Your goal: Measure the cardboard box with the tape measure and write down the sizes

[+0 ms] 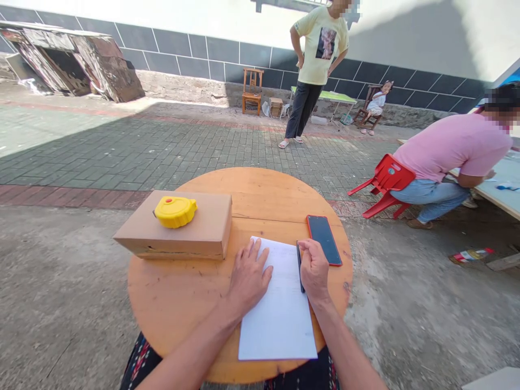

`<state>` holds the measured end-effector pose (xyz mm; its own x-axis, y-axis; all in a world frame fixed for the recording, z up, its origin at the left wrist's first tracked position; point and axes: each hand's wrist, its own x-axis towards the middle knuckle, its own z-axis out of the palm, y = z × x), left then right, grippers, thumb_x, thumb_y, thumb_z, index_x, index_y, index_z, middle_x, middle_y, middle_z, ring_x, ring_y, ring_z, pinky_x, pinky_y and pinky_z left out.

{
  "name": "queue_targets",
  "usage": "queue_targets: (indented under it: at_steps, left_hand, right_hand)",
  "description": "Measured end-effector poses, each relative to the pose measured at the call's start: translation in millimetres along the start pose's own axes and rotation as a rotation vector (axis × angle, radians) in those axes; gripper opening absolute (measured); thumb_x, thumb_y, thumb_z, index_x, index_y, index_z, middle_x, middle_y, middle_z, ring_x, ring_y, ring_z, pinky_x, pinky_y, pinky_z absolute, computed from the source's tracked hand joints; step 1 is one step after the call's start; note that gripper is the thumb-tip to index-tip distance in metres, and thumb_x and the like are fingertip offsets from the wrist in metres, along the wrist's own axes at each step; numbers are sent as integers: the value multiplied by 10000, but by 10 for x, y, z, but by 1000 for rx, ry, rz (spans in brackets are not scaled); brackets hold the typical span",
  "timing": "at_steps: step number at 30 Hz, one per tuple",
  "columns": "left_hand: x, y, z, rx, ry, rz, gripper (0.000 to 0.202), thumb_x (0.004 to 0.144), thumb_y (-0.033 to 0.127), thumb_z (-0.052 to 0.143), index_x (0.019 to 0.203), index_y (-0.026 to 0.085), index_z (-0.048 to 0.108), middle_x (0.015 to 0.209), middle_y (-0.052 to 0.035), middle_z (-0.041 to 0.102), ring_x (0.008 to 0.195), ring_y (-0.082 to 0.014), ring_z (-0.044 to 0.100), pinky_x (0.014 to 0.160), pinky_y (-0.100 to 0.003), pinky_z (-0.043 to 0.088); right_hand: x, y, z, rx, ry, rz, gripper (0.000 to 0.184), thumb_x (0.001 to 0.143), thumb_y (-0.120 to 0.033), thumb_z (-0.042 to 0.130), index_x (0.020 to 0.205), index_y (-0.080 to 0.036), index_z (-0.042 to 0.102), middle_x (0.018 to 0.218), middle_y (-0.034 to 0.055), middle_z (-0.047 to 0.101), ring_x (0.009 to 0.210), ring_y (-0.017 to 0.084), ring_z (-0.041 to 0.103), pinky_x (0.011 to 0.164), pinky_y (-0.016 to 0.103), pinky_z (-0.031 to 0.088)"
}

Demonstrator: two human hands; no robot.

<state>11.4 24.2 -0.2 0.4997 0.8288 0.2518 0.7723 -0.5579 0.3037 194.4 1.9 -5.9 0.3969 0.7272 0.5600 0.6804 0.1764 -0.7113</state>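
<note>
Head view: right hand [316, 268] was curled closed around a slim black pen [301, 281] at the right edge of a white paper sheet [278, 325]. Left hand [249, 273], fingers spread, grasped nothing; it lay on the sheet, likely steadying it. Red-edged dark phone [325, 240] lay beside the right grip.

Bkgd ahead of you: person [319, 59] standing, in yellow, green-topped table [340, 98] behind; wooden chair [252, 98] by dark-tiled wall [174, 49]. To your R — 2nd person [450, 145] in pink, on red chair [390, 174]; bottle [471, 255] lying nearby. Far L of you — weathered shed [106, 67].
</note>
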Motion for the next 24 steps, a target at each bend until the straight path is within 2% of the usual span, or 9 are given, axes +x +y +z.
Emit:
queue_targets:
  at_steps: [15,20,24]
  left_hand:
    - [5,17,35,42,29,-4,380,917,304,507,1269,186,587,1433,-143,505,1360,-323,409,1073,-501,364]
    - [4,17,39,45,28,-2,386,918,304,503,1275,185,588,1439,-139,501,1366,-324,403,1077,-500,364]
    - [5,15,43,38,30,-9,385,912,301,511,1270,185,592,1436,-140,504,1363,-321,411,1073,-500,368]
  right_hand:
    - [13,-44,-3,-16,-20,10,246,907,-146,397,916,-192,638,967,86,656,953,210,623,881,391,504]
    - [54,-14,-317,-98,-51,30,233,882,-178,439,984,-201,648,1108,109,657,1071,241,603,923,430,486]
    - [11,184,-621,-378,-116,-16,292,874,-286,483,1096,-194,649,1224,131,638,1155,290,561,975,499,441]
